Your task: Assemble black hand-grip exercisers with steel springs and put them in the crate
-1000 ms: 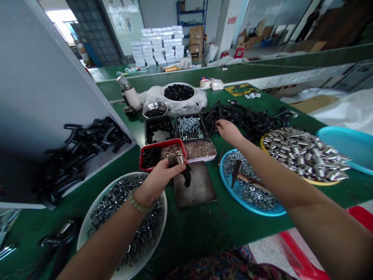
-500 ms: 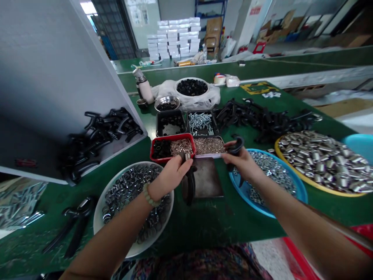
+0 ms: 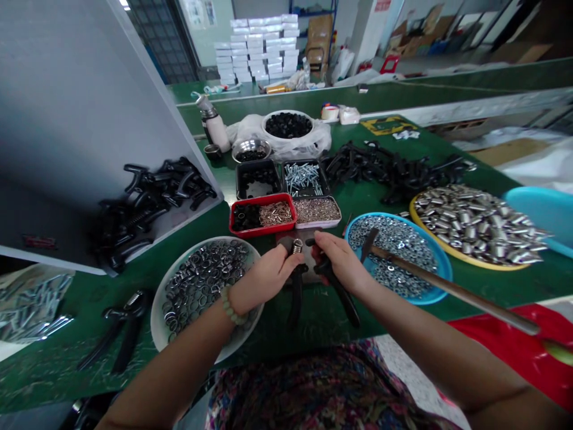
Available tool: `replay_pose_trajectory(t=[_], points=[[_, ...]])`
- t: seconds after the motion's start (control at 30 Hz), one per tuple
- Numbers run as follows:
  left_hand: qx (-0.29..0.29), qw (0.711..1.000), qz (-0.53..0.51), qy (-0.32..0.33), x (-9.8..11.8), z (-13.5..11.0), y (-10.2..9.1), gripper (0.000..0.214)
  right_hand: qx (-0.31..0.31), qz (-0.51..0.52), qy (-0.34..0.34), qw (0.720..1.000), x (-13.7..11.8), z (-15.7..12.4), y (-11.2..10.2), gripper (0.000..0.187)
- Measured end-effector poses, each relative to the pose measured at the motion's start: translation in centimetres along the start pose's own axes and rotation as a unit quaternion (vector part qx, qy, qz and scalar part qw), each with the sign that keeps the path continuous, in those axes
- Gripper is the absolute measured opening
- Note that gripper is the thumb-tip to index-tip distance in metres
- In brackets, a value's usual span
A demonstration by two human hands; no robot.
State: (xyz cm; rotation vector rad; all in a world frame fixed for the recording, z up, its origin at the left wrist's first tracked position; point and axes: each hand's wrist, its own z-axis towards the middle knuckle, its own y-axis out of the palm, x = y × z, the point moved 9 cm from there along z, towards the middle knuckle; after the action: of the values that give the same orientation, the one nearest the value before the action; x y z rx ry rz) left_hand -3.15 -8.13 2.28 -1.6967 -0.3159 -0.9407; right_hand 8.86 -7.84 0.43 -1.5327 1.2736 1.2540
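My left hand (image 3: 264, 276) is closed on a black handle (image 3: 295, 301), with a coiled metal spring (image 3: 296, 246) at its upper end by the thumb. Just to the right, my right hand (image 3: 342, 263) grips a second black handle (image 3: 344, 295) that slants down to the right. The upper ends of both pieces are close together; whether they touch I cannot tell. Beneath them lies a metal plate, mostly covered by the hands. Behind the hands stand a red tray (image 3: 262, 231) of black parts and copper-coloured pins, and a white tray (image 3: 319, 224) of small rivet-like pieces.
A white basin (image 3: 162, 334) of metal rings stands left, near a spring-jointed two-handled tool (image 3: 128, 319). On the right, a hammer (image 3: 447, 286) lies across a blue basin (image 3: 441, 292) of small metal parts. Beyond is a yellow-rimmed basin (image 3: 474, 260) of metal cylinders. Black handles (image 3: 385, 170) are heaped behind.
My right hand has come left and toward me with its black handle, from beside the white tray to my left hand. My left hand still holds its handle and spring.
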Motion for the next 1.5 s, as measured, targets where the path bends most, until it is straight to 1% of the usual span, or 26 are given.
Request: replay_pose_trajectory(t=[0.1,0.2,0.3,0.37,0.43,0.53,0.6,0.67,0.73,0.8,0.93,1.03,1.07,1.13,1.2,1.23,1.27,1.3,1.33,1.37,1.4,1.43,1.47,1.5], points=[[-0.006,0.999,0.048,0.002,0.4,-0.1,0.2,0.034,-0.009,-0.023,-0.002,1.0,-0.1,-0.2,0.2,0.048],[-0.017,0.986,0.167,0.009,0.2,-0.1,0.5,0.041,-0.028,-0.091,-0.03,0.995,-0.9,-0.3,0.1,0.046],[-0.036,0.958,0.281,0.049,0.2,-0.1,1.0,0.049,-0.071,-0.206,-0.066,0.974,-2.1,-0.4,0.5,0.043],[-0.052,0.942,0.32,0.084,0.4,-0.2,1.5,0.05,-0.09,-0.265,-0.076,0.957,-2.5,-0.5,0.7,0.041],[-0.072,0.934,0.335,0.102,0.5,-0.3,2.0,0.05,-0.095,-0.295,-0.078,0.947,-2.7,-0.6,0.9,0.04],[-0.105,0.93,0.336,0.107,0.5,-0.5,2.7,0.049,-0.101,-0.31,-0.083,0.942,-2.3,-0.8,1.4,0.038],[-0.112,0.934,0.326,0.097,0.6,-0.6,3.0,0.049,-0.099,-0.301,-0.084,0.945,-1.7,-1.0,1.9,0.038],[-0.101,0.943,0.306,0.078,0.5,-0.6,2.9,0.05,-0.054,-0.257,-0.091,0.961,-1.4,-1.1,1.7,0.039],[-0.075,0.954,0.284,0.061,0.5,-0.4,2.7,0.05,0.014,-0.196,-0.1,0.976,-1.2,-1.3,1.1,0.04],[-0.042,0.962,0.265,0.043,0.5,-0.4,2.6,0.049,0.057,-0.147,-0.094,0.983,-0.8,-1.4,0.7,0.039],[0.004,0.977,0.214,0.0,0.0,-0.8,2.8,0.046,0.039,-0.081,-0.045,0.995,0.6,-1.6,1.6,0.039],[0.031,0.983,0.179,-0.011,-0.1,-1.5,2.7,0.046,0.044,-0.026,-0.041,0.998,1.3,-1.9,1.8,0.04],[0.037,0.984,0.171,-0.011,-0.1,-1.6,2.3,0.045,0.044,-0.018,-0.046,0.998,1.4,-1.7,1.8,0.041],[0.047,0.988,0.147,-0.004,-0.3,-1.7,1.1,0.041,0.013,-0.026,-0.065,0.997,1.1,-0.4,1.8,0.043],[0.063,0.992,0.108,0.02,-0.3,-1.6,-0.6,0.033,-0.024,-0.076,-0.118,0.99,-0.2,2.2,1.6,0.05],[0.081,0.992,0.093,0.037,-0.1,-1.5,-1.6,0.028,-0.033,-0.141,-0.153,0.978,-1.2,4.0,1.5,0.054],[0.103,0.989,0.091,0.054,0.1,-1.4,-2.4,0.027,-0.033,-0.233,-0.192,0.953,-2.3,5.9,1.5,0.056],[0.118,0.985,0.106,0.067,0.3,-1.2,-2.8,0.027,-0.029,-0.36,-0.219,0.907,-3.0,8.0,1.8,0.052],[0.121,0.98,0.139,0.078,0.5,-1.1,-2.5,0.026,-0.023,-0.494,-0.233,0.837,-3.5,10.0,2.2,0.045],[0.103,0.974,0.183,0.087,0.6,-0.8,-1.5,0.023,-0.031,-0.59,-0.242,0.77,-3.6,11.9,2.9,0.038],[0.068,0.965,0.231,0.099,0.7,-0.6,0.1,0.019,-0.039,-0.643,-0.244,0.725,-3.5,13.5,3.5,0.031],[0.019,0.955,0.273,0.113,0.7,-0.4,2.1,0.018,-0.051,-0.673,-0.246,0.695,-3.3,14.8,4.1,0.025],[-0.026,0.945,0.302,0.126,0.5,-0.3,4.0,0.019,-0.064,-0.682,-0.248,0.685,-3.0,15.8,4.6,0.022],[-0.059,0.938,0.314,0.136,0.3,-0.2,5.4,0.02,-0.075,-0.683,-0.25,0.683,-2.7,16.4,5.0,0.02]])
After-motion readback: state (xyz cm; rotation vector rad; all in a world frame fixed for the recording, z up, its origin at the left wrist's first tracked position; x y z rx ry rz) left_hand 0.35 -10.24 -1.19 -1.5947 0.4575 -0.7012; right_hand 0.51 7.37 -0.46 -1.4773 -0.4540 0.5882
